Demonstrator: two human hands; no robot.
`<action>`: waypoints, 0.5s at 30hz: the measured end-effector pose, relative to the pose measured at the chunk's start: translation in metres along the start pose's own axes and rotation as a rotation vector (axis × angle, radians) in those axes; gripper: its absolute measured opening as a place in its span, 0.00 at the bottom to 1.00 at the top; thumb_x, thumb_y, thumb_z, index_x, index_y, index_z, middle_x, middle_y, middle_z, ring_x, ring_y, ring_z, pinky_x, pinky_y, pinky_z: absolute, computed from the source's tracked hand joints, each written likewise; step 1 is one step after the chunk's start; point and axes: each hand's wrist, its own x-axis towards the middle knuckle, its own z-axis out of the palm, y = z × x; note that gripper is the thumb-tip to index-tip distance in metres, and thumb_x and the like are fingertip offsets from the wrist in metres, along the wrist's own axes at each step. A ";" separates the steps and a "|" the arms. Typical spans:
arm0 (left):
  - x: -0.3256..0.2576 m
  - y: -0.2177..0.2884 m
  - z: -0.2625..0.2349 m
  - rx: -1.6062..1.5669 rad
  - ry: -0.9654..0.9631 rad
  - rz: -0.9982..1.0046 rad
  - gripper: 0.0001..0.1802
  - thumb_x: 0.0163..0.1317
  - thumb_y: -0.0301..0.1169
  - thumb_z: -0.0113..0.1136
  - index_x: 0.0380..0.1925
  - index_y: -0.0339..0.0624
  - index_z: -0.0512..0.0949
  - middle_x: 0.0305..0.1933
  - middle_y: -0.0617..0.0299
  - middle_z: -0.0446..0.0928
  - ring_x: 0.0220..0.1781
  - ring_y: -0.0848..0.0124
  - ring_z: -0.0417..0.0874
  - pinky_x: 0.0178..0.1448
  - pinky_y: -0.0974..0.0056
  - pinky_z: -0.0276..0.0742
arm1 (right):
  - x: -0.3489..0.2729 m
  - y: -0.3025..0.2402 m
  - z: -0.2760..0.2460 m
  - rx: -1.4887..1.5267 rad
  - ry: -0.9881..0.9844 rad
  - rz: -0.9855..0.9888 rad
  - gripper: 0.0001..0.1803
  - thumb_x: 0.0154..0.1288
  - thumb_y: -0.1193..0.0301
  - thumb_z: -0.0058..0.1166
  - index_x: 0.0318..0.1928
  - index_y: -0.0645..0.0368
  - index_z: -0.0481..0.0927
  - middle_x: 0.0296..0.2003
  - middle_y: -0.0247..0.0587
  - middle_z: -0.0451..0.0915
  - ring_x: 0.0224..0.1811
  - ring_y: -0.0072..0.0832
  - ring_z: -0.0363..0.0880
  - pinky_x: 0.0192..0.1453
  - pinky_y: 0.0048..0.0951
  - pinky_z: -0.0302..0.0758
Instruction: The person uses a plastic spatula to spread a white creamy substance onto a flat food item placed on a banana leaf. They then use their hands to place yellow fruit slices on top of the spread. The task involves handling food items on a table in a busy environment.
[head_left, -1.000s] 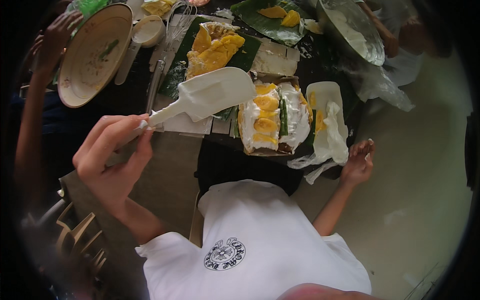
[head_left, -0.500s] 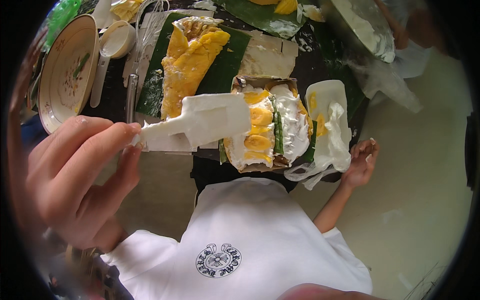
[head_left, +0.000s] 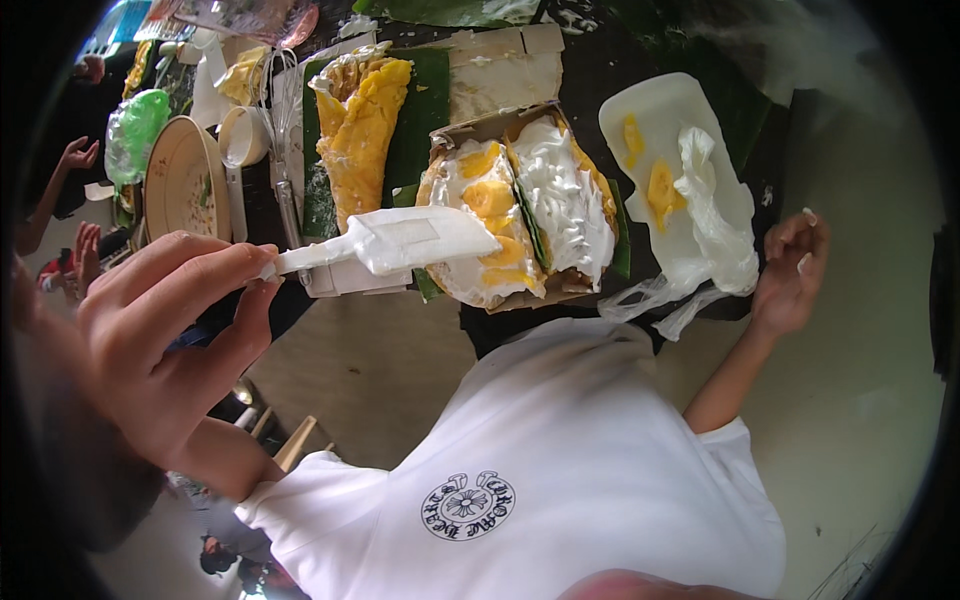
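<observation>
Down through the head camera, my left hand (head_left: 165, 340) fills the lower left, fingers (head_left: 180, 265) curled shut around the thin handle of a white plastic spatula (head_left: 400, 243). Thumb and forefinger pinch the handle's end; the flat blade reaches out to the right and hangs level, its tip over the near edge of the cream-covered cake (head_left: 520, 215).

That cake sits in a brown cardboard tray (head_left: 500, 125) on a dark table (head_left: 600, 60). It is spread with white cream and dotted with yellow fruit pieces, and a green strip runs down between its two halves. Just left of it, a folded yellow sheet of pastry or sponge (head_left: 365, 130) lies on a green banana leaf (head_left: 425, 105). Farther left stand a round beige bowl (head_left: 180, 185), a small white cup (head_left: 240, 135) and a metal whisk (head_left: 280, 110), close together.

My right hand (head_left: 790, 270) rests at the table's right edge, fingers loosely bent and half open, holding nothing; white cream smears show on the fingertips. It lies just beside a crumpled clear plastic bag (head_left: 715, 240), which spills off a white tray (head_left: 660, 130) carrying a few yellow fruit slices.

Below the table my white shirt (head_left: 540, 470) with a round dark print takes up the lower middle. At the far left, other people's hands (head_left: 75, 155) show small near the rim.
</observation>
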 end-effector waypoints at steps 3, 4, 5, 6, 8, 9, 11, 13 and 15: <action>0.004 0.004 0.002 0.041 0.052 -0.035 0.19 0.48 0.15 0.76 0.42 0.39 0.88 0.36 0.54 0.88 0.33 0.66 0.90 0.35 0.66 0.82 | -0.001 0.003 -0.006 0.019 -0.018 -0.006 0.33 0.70 0.57 0.52 0.67 0.66 0.70 0.44 0.42 0.71 0.41 0.26 0.64 0.44 0.29 0.61; 0.007 0.007 0.002 0.051 0.044 -0.055 0.18 0.48 0.14 0.76 0.41 0.38 0.88 0.35 0.53 0.87 0.33 0.65 0.90 0.36 0.66 0.82 | -0.002 0.002 -0.006 0.014 -0.010 -0.006 0.33 0.69 0.57 0.53 0.67 0.67 0.70 0.44 0.42 0.71 0.41 0.26 0.65 0.43 0.28 0.62; 0.011 0.009 0.001 0.062 0.035 -0.076 0.17 0.48 0.14 0.75 0.40 0.36 0.87 0.35 0.53 0.87 0.33 0.65 0.89 0.36 0.66 0.82 | -0.003 0.002 -0.007 0.009 -0.001 -0.007 0.34 0.68 0.56 0.54 0.67 0.67 0.71 0.44 0.42 0.72 0.42 0.26 0.65 0.43 0.28 0.62; 0.011 0.009 0.001 0.058 0.042 -0.074 0.17 0.48 0.14 0.75 0.40 0.37 0.88 0.35 0.54 0.87 0.33 0.66 0.89 0.36 0.66 0.82 | -0.002 0.002 -0.007 0.006 -0.008 -0.006 0.34 0.68 0.57 0.54 0.67 0.67 0.70 0.44 0.42 0.71 0.42 0.26 0.65 0.44 0.28 0.62; 0.012 0.007 0.001 0.048 0.055 -0.069 0.17 0.47 0.13 0.75 0.39 0.37 0.88 0.35 0.54 0.88 0.33 0.67 0.89 0.36 0.67 0.81 | 0.001 0.002 -0.006 0.001 -0.019 -0.006 0.34 0.69 0.57 0.53 0.68 0.68 0.70 0.45 0.43 0.71 0.42 0.27 0.65 0.44 0.28 0.62; 0.013 0.009 0.000 0.066 0.044 -0.061 0.17 0.47 0.13 0.75 0.39 0.37 0.88 0.35 0.55 0.88 0.33 0.68 0.89 0.36 0.67 0.81 | 0.001 0.002 -0.007 0.007 -0.024 -0.008 0.34 0.69 0.57 0.53 0.68 0.68 0.70 0.45 0.43 0.71 0.43 0.27 0.65 0.44 0.28 0.62; 0.016 0.012 -0.001 0.101 0.023 -0.045 0.17 0.47 0.13 0.75 0.39 0.37 0.88 0.35 0.56 0.88 0.33 0.69 0.89 0.36 0.68 0.81 | 0.000 0.003 -0.008 0.018 -0.034 -0.013 0.35 0.69 0.58 0.52 0.68 0.69 0.69 0.45 0.44 0.71 0.43 0.27 0.65 0.45 0.29 0.62; 0.022 0.012 0.000 0.080 0.025 -0.039 0.17 0.47 0.13 0.74 0.39 0.37 0.88 0.35 0.57 0.88 0.33 0.71 0.89 0.36 0.69 0.81 | -0.001 0.004 -0.009 0.015 -0.026 -0.016 0.35 0.69 0.58 0.52 0.68 0.70 0.69 0.45 0.44 0.71 0.44 0.28 0.66 0.45 0.29 0.62; 0.028 0.013 -0.002 0.070 0.004 -0.063 0.16 0.47 0.13 0.74 0.38 0.37 0.88 0.34 0.58 0.88 0.33 0.71 0.89 0.37 0.69 0.81 | -0.001 0.003 -0.009 0.011 -0.020 -0.016 0.36 0.68 0.58 0.53 0.68 0.71 0.69 0.45 0.45 0.71 0.44 0.28 0.66 0.46 0.29 0.62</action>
